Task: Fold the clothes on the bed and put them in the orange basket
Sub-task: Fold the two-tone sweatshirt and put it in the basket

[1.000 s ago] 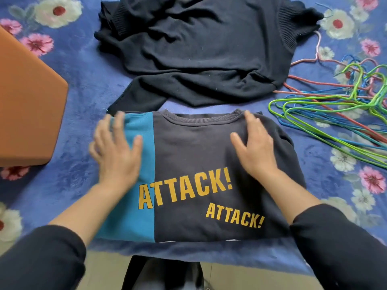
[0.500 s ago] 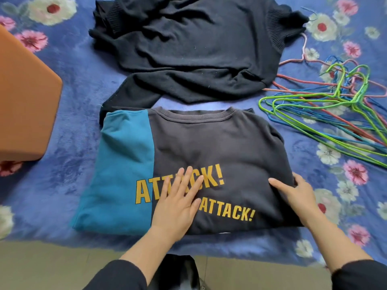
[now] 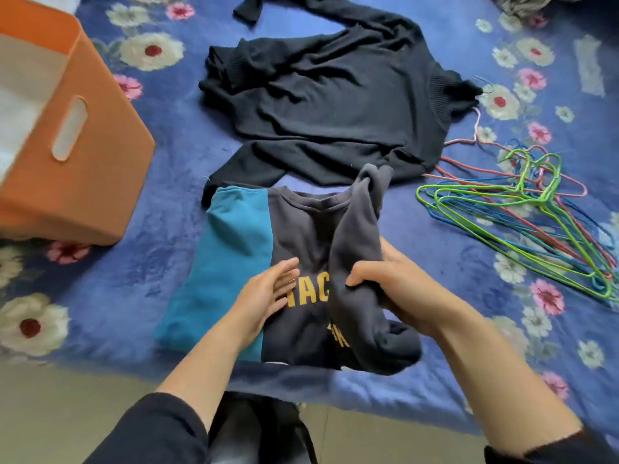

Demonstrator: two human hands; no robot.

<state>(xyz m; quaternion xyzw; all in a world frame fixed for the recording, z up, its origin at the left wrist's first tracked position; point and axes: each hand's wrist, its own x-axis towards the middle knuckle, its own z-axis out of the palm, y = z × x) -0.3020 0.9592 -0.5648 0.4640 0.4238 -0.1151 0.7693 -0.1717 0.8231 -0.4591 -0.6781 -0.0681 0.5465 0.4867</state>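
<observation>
The grey and teal sweatshirt [image 3: 301,229] with yellow lettering lies on the bed [image 3: 134,279] near its front edge, just in front of the unfolded black sweater [image 3: 328,105]. The orange basket [image 3: 93,182] stands on the bed well to the left, and a heap of wire hangers [image 3: 536,209] lies to the right. The right hand [image 3: 398,289] has its grip curled round the sweatshirt's right side, which is raised and turned over toward the middle, while the left hand [image 3: 268,296] rests on the lettering with its grip spread, fingers straight
</observation>
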